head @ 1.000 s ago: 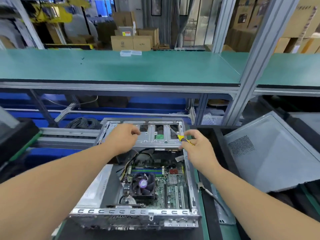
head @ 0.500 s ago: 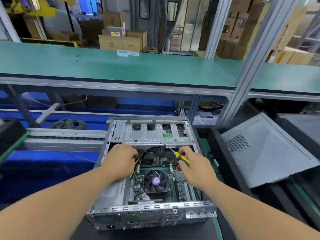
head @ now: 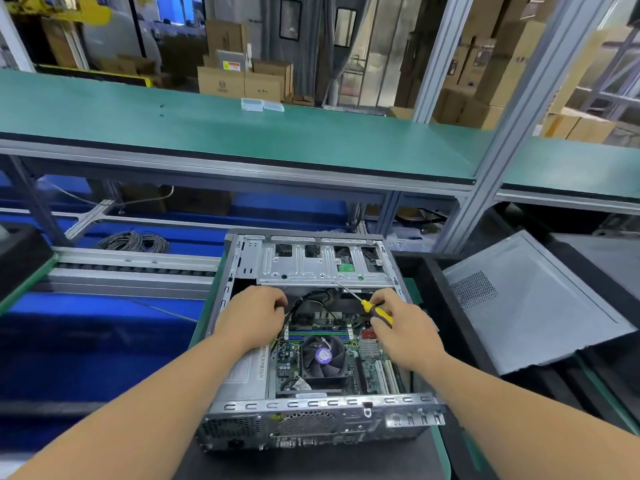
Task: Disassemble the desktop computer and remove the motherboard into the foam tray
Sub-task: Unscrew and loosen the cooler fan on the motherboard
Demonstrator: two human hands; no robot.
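Now your left hand [head: 254,315] and right hand [head: 401,327], fingers clamped on the screwdriver [head: 375,311], have dropped from the drive cage [head: 322,268] toward the motherboard [head: 322,358]; left fingers' grip unclear.

Yellow-and-black screwdriver [head: 375,311] in right hand [head: 407,329]. Green motherboard [head: 372,362] just below, black fan [head: 323,358] with purple centre label. Silver-grey case [head: 311,415]. Grey side panel [head: 533,303], perforated dot patch, right of hand.

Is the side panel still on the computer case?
No, the side panel lies apart to the right of the open computer case, whose motherboard and CPU fan are exposed.
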